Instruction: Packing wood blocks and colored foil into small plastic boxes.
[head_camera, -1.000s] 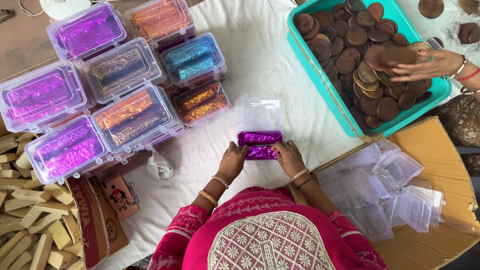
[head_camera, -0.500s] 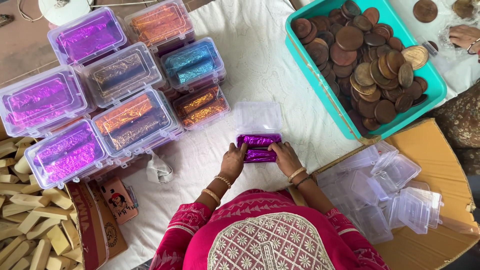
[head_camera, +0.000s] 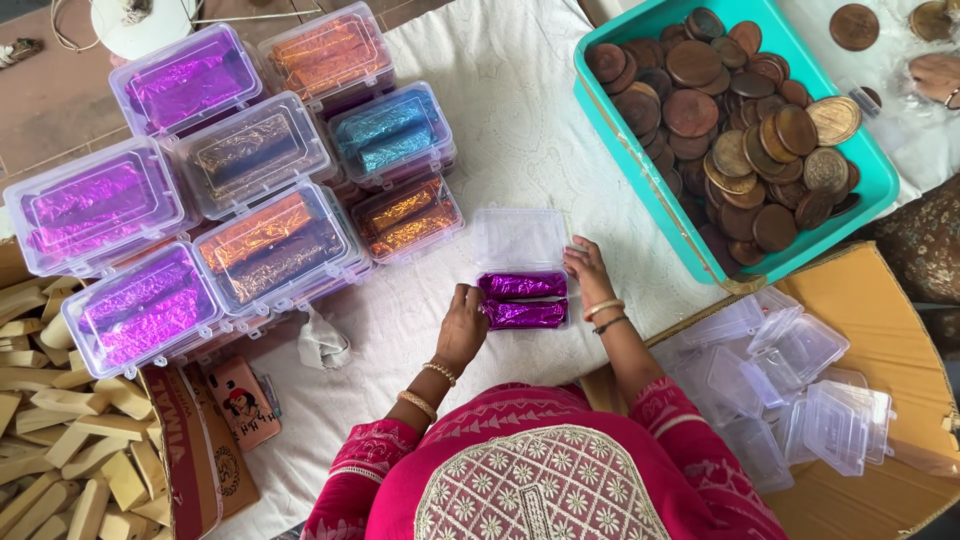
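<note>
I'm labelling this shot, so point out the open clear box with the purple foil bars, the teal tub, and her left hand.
open clear box (head_camera: 520, 238), head view, raised lid.
teal tub (head_camera: 640, 168), head view, left rim.
left hand (head_camera: 464, 325), head view, back of hand.

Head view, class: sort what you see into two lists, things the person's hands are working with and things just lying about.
In hand:
left hand
right hand
open clear box
two purple foil bars

Lying about:
filled boxes
teal tub of brown discs
empty boxes
wooden blocks
phone
</note>
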